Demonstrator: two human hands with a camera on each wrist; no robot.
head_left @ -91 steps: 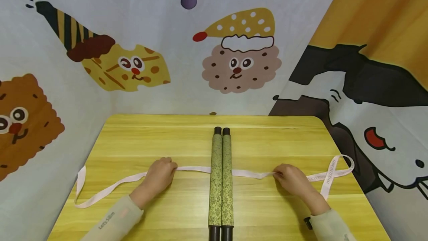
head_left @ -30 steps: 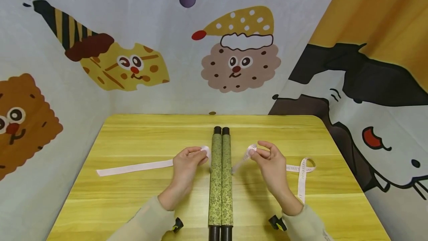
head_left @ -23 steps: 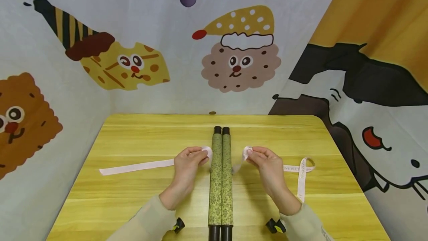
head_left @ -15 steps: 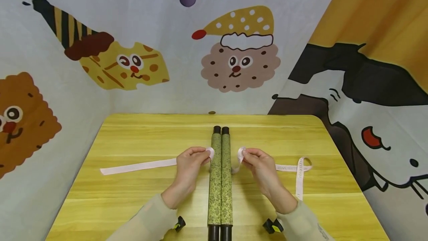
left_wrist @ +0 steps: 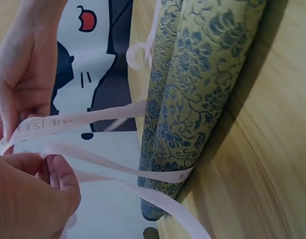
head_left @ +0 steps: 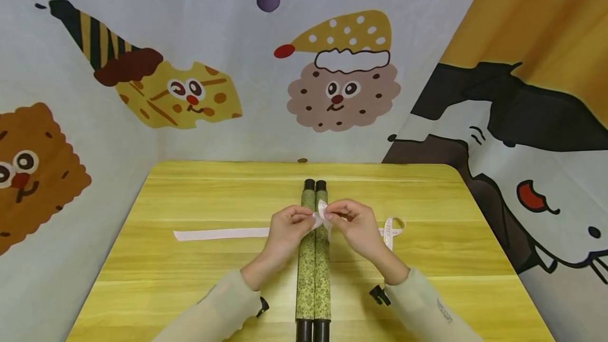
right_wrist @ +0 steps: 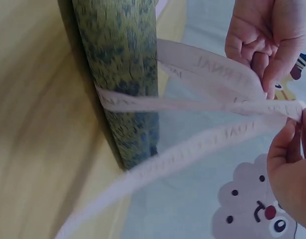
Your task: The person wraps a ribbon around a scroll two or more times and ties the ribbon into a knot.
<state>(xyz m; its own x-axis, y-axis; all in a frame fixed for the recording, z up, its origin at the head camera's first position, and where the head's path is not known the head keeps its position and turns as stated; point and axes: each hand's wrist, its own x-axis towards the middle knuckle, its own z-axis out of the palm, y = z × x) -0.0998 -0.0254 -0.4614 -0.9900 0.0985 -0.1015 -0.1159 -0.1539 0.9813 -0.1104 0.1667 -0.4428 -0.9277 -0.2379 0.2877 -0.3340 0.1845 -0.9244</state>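
Observation:
Two rolled scrolls (head_left: pixel 306 278) covered in green patterned brocade, with dark end knobs, lie side by side along the middle of the table. A pale pink ribbon (head_left: pixel 220 234) with printed lettering runs beneath them and comes up on both sides. Above the scrolls, my left hand (head_left: pixel 287 234) pinches one length of it between thumb and fingers. My right hand (head_left: pixel 358 231) pinches the other length, close by. In the right wrist view the ribbon lengths (right_wrist: pixel 193 104) rise from the scrolls and meet at the fingertips. Whether they cross there I cannot tell.
One loose ribbon tail lies flat on the wooden table (head_left: pixel 199 289) at left; the other tail (head_left: pixel 389 234) forms a loop at right. Black clips (head_left: pixel 379 295) show by the cuffs. A cartoon-printed cloth (head_left: pixel 256 146) hangs behind the table's far edge.
Both hands came in from the table's sides, lifting the ribbon off the surface, and then moved together above the scrolls. The loose tails were drawn inward. The scrolls stayed in place.

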